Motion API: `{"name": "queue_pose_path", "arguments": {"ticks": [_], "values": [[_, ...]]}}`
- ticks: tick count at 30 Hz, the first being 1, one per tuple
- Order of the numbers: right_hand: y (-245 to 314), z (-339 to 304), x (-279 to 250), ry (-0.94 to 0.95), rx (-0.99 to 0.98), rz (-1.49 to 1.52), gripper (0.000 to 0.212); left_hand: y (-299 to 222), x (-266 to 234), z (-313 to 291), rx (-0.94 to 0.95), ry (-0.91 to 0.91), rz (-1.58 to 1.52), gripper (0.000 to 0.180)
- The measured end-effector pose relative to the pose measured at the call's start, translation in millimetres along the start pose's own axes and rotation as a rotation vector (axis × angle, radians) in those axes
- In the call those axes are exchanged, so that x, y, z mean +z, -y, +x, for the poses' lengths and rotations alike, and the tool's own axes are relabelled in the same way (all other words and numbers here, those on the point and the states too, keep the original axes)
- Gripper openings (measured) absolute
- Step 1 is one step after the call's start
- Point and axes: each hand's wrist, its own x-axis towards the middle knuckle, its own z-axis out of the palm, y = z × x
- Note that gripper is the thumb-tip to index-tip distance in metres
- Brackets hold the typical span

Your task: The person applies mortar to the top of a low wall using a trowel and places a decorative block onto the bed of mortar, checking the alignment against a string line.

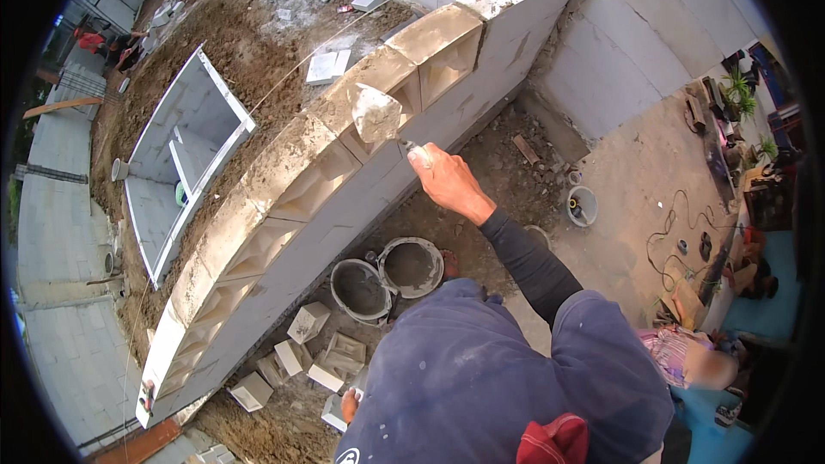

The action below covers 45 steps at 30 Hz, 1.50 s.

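My right hand (449, 179) is closed around the handle of a trowel (376, 112), whose blade is coated with pale mortar. The blade is over the top edge of a curved block wall (339, 206), against a row of tan breeze blocks (320, 185) with recessed faces. Low beside my body, my left hand (350, 405) shows only a few fingers, next to a pale block (333, 413). The rest of that hand is hidden by my shirt, so its grip is unclear.
Two buckets of mortar (361, 288) stand below the wall, near loose blocks (309, 323). A white bucket (582, 206) is farther right, and a cable (679, 236) lies on the ground. A string line (292, 70) runs beyond the wall. Another person (687, 357) is at right.
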Motion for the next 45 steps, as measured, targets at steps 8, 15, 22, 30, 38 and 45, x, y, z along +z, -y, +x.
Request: {"name": "queue_pose_path", "arguments": {"ticks": [8,15,22,30,38,45], "values": [[26.8,-4.6,2.1,0.179,0.037,-0.055,0.048,-51.0,8.2,-10.7,0.168,-0.115,-0.206,0.066],[35.6,31.5,-33.2,0.135,0.326,0.062,0.053,-37.8,21.8,-25.8,-0.010,-0.114,-0.145,0.067],[15.7,59.7,-42.3,0.113,0.352,0.107,0.050,-14.3,33.0,-43.1,-0.012,-0.124,-0.177,0.075],[38.0,57.1,-11.8,0.205,0.330,0.173,0.050,-10.5,43.9,-45.2,-0.039,-0.171,-0.286,0.079],[81.7,-8.8,34.2,0.244,0.188,0.001,0.046,23.4,33.3,-49.7,-0.082,-0.170,-0.334,0.076],[83.3,-56.9,93.8,0.148,-0.161,-0.117,0.041,52.2,12.7,-48.3,-0.158,-0.204,-0.329,0.076]]}}
